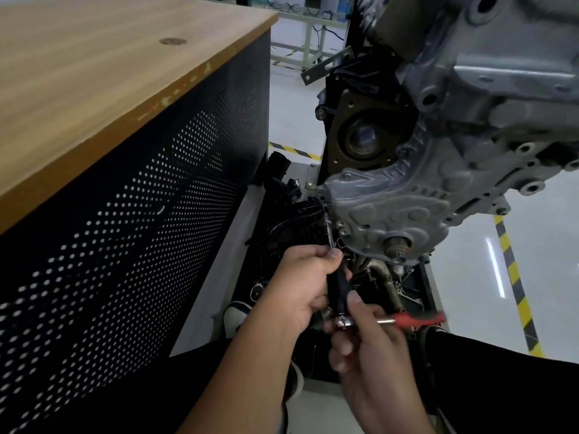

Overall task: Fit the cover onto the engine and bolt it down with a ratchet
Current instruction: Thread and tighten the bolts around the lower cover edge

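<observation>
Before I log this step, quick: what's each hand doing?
Left hand: gripping the black extension bar.
Right hand: holding the ratchet by its head.

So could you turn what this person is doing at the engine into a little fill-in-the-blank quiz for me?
1. The ratchet has a ____ handle.
2. The left hand grips the black ____ that reaches up to the cover.
3. The bench on the left has a ____ top.
4. The floor tape is striped yellow and ____.

Missing words: red; extension; wooden; black

grey ribbed cover (385,211) against engine (488,89), red-handled ratchet (391,321) below
</observation>
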### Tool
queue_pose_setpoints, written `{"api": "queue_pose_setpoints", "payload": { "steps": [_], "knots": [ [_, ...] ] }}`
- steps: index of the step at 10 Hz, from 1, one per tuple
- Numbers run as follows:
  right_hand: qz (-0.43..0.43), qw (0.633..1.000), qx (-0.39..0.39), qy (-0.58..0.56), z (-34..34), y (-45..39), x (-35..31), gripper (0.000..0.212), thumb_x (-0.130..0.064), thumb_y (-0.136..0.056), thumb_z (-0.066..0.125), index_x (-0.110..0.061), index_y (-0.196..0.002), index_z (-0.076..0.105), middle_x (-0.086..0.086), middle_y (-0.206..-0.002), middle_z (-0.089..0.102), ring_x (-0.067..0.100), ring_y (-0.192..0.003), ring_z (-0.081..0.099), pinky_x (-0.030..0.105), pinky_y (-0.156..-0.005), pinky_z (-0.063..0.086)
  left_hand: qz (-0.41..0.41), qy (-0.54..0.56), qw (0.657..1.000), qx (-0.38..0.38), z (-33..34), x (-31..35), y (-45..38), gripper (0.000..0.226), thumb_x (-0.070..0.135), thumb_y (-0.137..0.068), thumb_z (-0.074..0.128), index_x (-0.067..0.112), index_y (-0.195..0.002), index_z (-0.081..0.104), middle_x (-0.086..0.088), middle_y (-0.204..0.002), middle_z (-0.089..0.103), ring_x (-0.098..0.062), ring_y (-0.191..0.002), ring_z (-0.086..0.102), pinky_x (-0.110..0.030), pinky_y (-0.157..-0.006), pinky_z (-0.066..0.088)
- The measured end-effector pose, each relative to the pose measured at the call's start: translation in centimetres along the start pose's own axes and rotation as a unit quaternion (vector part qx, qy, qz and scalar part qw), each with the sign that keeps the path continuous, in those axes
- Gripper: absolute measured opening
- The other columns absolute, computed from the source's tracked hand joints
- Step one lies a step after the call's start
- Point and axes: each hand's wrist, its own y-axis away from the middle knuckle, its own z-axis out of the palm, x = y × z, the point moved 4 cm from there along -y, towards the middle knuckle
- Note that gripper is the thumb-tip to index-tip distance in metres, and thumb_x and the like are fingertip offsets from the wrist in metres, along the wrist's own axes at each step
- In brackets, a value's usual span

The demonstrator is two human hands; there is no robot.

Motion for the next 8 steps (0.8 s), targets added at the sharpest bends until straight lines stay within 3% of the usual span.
{"api": "queue_pose_setpoints", "payload": {
  "steps": [1, 2, 3, 4, 5, 6, 7, 8],
  "knots": [
    [-0.273, 0.885, 0.060, 0.372, -0.3, 0.1, -1.4, 0.030, -0.033, -0.080, 0.082, -0.024, -0.072, 0.054, 0.009, -0.047, 0.060, 0.022, -0.031, 0.056, 0.035, -0.030, 0.046, 0.017, 0.011, 0.999, 0.039, -0.1, -0.3, -0.2, 0.015, 0.016, -0.092, 0.072, 0.009, -0.078, 0.070, -0.014, -0.068, 0.068, -0.017, -0.049, 0.060, -0.021, -0.045, 0.047],
    [-0.173, 0.954, 0.009, 0.245, 0.5, 0.2, -1.0, 0.030, -0.026, -0.089, 0.075, -0.020, -0.067, 0.056, 0.016, -0.048, 0.058, 0.020, -0.027, 0.048, 0.028, -0.027, 0.038, 0.007, 0.008, 0.999, 0.033, -0.2, -0.1, -0.1, 0.014, 0.023, -0.092, 0.073, 0.012, -0.084, 0.070, -0.012, -0.071, 0.070, -0.013, -0.044, 0.057, -0.018, -0.040, 0.041],
    [0.151, 0.935, -0.074, -0.313, 1.1, -0.2, 0.2, 0.023, -0.027, -0.088, 0.064, -0.011, -0.077, 0.076, 0.013, -0.054, 0.056, 0.000, -0.031, 0.029, 0.011, -0.026, 0.028, -0.029, -0.003, 0.998, -0.058, 0.8, 0.0, 0.1, 0.016, 0.025, -0.101, 0.058, 0.010, -0.102, 0.065, -0.014, -0.083, 0.076, -0.006, -0.032, 0.032, -0.013, -0.035, 0.017],
    [0.207, 0.868, -0.071, -0.446, 1.4, -0.1, 1.0, 0.026, -0.025, -0.088, 0.062, -0.001, -0.086, 0.072, 0.013, -0.056, 0.054, 0.004, -0.025, 0.036, 0.013, -0.024, 0.029, -0.010, -0.042, 0.999, -0.026, 0.4, -0.2, -0.1, 0.015, 0.021, -0.102, 0.058, 0.008, -0.096, 0.064, -0.016, -0.077, 0.074, -0.006, -0.032, 0.029, -0.013, -0.035, 0.016],
    [-0.073, 0.996, 0.044, 0.041, -0.4, -0.7, 0.0, 0.019, -0.028, -0.093, 0.068, -0.020, -0.075, 0.065, 0.010, -0.055, 0.058, 0.012, -0.030, 0.045, 0.024, -0.029, 0.036, 0.014, -0.043, 0.999, 0.022, -0.2, -0.2, -0.1, 0.016, 0.022, -0.095, 0.069, 0.013, -0.082, 0.067, -0.013, -0.072, 0.070, -0.013, -0.039, 0.047, -0.016, -0.039, 0.029],
    [-0.379, 0.799, 0.111, 0.453, 0.1, -0.3, -1.9, 0.010, -0.029, -0.095, 0.067, -0.037, -0.089, 0.067, -0.010, -0.057, 0.061, 0.003, -0.050, 0.062, 0.020, -0.051, 0.051, 0.030, -0.030, 0.997, 0.057, -0.2, -0.7, -0.1, 0.015, 0.025, -0.089, 0.076, 0.013, -0.080, 0.072, -0.006, -0.075, 0.071, -0.024, -0.071, 0.063, -0.042, -0.067, 0.057],
    [-0.152, 0.963, 0.083, 0.206, 0.2, -0.5, -1.1, 0.014, -0.021, -0.100, 0.061, -0.028, -0.094, 0.073, 0.004, -0.053, 0.059, 0.013, -0.034, 0.047, 0.023, -0.035, 0.036, 0.024, -0.005, 0.999, 0.043, 0.0, -0.3, 0.1, 0.015, 0.021, -0.091, 0.073, 0.008, -0.085, 0.072, -0.011, -0.082, 0.077, -0.021, -0.058, 0.064, -0.025, -0.050, 0.053],
    [0.245, 0.888, 0.013, -0.389, 1.2, 0.0, 0.9, 0.038, -0.026, -0.097, 0.055, 0.007, -0.077, 0.060, 0.013, -0.046, 0.049, 0.010, -0.023, 0.032, 0.016, -0.024, 0.022, 0.004, -0.013, 1.000, -0.011, 0.6, 0.2, 0.4, 0.013, 0.020, -0.098, 0.064, 0.009, -0.096, 0.071, -0.007, -0.086, 0.078, -0.007, -0.034, 0.042, -0.012, -0.034, 0.026]
  ]
}}
